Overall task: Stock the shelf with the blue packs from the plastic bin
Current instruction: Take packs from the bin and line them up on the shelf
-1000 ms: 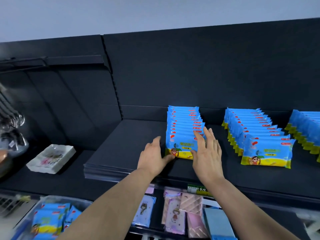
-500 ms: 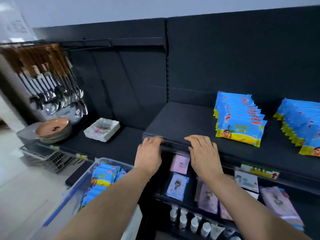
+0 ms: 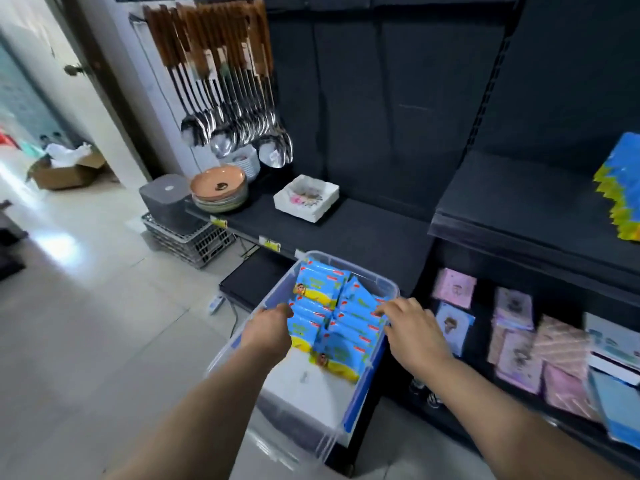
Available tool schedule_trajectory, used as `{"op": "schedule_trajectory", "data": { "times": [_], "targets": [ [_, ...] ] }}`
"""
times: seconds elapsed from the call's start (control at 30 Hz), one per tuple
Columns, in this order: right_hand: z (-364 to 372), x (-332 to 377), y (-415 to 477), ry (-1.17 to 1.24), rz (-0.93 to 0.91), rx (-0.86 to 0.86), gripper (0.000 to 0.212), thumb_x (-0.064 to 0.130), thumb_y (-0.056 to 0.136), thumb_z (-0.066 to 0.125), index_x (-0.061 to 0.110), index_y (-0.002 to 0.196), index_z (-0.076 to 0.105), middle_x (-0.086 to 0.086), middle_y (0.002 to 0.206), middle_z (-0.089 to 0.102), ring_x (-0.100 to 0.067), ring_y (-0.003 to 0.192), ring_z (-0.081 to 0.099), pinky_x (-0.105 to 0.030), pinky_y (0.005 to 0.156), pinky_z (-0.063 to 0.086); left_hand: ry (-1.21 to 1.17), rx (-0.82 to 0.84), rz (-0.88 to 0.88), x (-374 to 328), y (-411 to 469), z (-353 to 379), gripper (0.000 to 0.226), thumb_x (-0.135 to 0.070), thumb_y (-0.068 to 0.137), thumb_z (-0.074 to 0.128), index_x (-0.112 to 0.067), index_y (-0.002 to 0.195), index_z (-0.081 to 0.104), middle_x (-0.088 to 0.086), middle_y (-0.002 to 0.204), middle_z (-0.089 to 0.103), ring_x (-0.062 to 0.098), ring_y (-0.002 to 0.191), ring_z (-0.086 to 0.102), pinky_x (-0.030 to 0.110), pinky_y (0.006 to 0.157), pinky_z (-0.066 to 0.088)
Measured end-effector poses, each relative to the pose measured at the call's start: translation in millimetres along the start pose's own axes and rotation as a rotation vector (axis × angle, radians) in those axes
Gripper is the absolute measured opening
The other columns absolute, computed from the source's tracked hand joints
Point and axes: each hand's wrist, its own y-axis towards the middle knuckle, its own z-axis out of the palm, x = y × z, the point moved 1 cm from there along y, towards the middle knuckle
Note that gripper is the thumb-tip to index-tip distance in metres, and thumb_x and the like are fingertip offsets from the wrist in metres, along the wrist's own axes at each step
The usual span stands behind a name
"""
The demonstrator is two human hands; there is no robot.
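After leaving shelf [image 3: 519, 202], hands [image 3: 412, 327] reach bin [image 3: 390, 289].

Floor: pale glossy tiles [image 3: 86, 323] are laid across the left and near side, with bright daylight reflected at the far left.
Wall: a white wall [image 3: 152, 109] is seen at the far left, edged by a dark door frame [image 3: 105, 84].
Furniture: a black shelving unit [image 3: 381, 98] is stood along the right.
On the floor: an open cardboard box [image 3: 65, 173] is set far left; stacked wire baskets [image 3: 188, 237] are placed beside the unit.
Hanging: wooden-handled ladles [image 3: 235, 98] are hung at its left end.
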Motion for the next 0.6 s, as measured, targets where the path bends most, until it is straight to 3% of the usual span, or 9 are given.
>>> {"op": "schedule_trajectory", "data": {
  "times": [0.17, 0.33, 0.6],
  "targets": [
    [30, 10, 2, 0.02, -0.015, 0.231, 0.039, 0.012, 0.092, 0.045, 0.03, 0.126, 0.048, 0.009, 0.131, 0.047, -0.014, 0.124, 0.038, -0.032, 0.094, 0.033, -0.047, 0.122, -0.078, 28, -10, 36, 0.042, -0.015, 0.089, 0.046, -0.027, 0.129, 0.05, 0.006, 0.128, 0.057, 0.025, 0.118, 0.053, 0.031, 0.096, 0.043],
    [57, 11, 30, 0.043, -0.044, 0.448, 0.03, 0.019, 0.096, 0.043, 0.028, 0.124, 0.05, 0.005, 0.129, 0.054, -0.016, 0.121, 0.048, -0.033, 0.095, 0.037, -0.018, 0.217, -0.147, 34, -6, 59, 0.039, -0.014, 0.091, 0.046, -0.022, 0.129, 0.047, 0.009, 0.124, 0.051, 0.029, 0.114, 0.054, 0.035, 0.095, 0.045],
    [106, 16, 80, 0.06, -0.142, 0.608, 0.039, 0.011, 0.092, 0.047, 0.023, 0.129, 0.047, -0.002, 0.128, 0.054, -0.023, 0.116, 0.052, -0.034, 0.093, 0.044, -0.022, 0.29, -0.291, 38, 19, 81, 0.037, -0.015, 0.089, 0.047, -0.022, 0.124, 0.051, 0.008, 0.123, 0.058, 0.027, 0.119, 0.049, 0.035, 0.094, 0.045]
  ]
}}
